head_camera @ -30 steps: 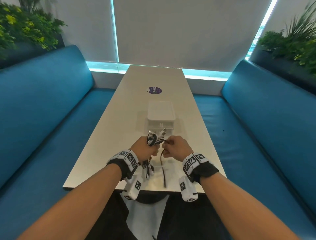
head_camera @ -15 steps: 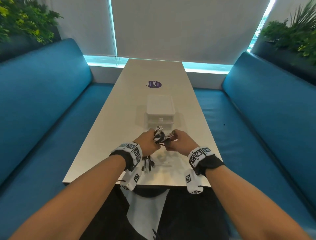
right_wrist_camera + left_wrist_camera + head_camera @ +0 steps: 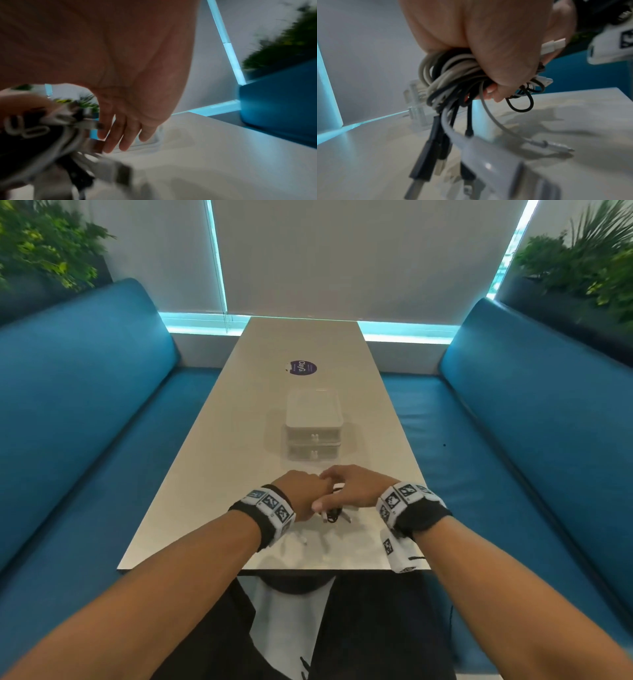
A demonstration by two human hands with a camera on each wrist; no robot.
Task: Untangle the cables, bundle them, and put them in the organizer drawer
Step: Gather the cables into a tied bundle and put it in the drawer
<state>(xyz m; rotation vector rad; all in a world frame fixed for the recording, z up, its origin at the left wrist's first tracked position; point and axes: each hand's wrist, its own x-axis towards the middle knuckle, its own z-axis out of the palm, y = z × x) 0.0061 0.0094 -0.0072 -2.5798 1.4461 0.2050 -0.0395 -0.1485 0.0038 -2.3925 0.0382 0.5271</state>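
My left hand (image 3: 301, 495) grips a coiled bundle of black and white cables (image 3: 453, 81) in its fist, low over the near end of the white table (image 3: 219, 474). Several plugs (image 3: 423, 159) hang below the fist, close to the tabletop. Only a little of the bundle (image 3: 334, 514) shows under my hands in the head view. My right hand (image 3: 352, 486) lies over the left hand and bundle, its fingers (image 3: 120, 135) straight and spread. The clear organizer (image 3: 313, 422) with two shut drawers stands just beyond my hands.
Blue bench seats (image 3: 85, 412) run along both sides of the table. A purple sticker (image 3: 303, 368) lies on the table past the organizer. Plants (image 3: 582, 268) sit behind the seat backs. Bare tabletop lies left and right of my hands.
Both hands have dropped from in front of the organizer down towards the table. My right hand has stopped pinching the cable end, and its fingers now stretch out over the bundle.
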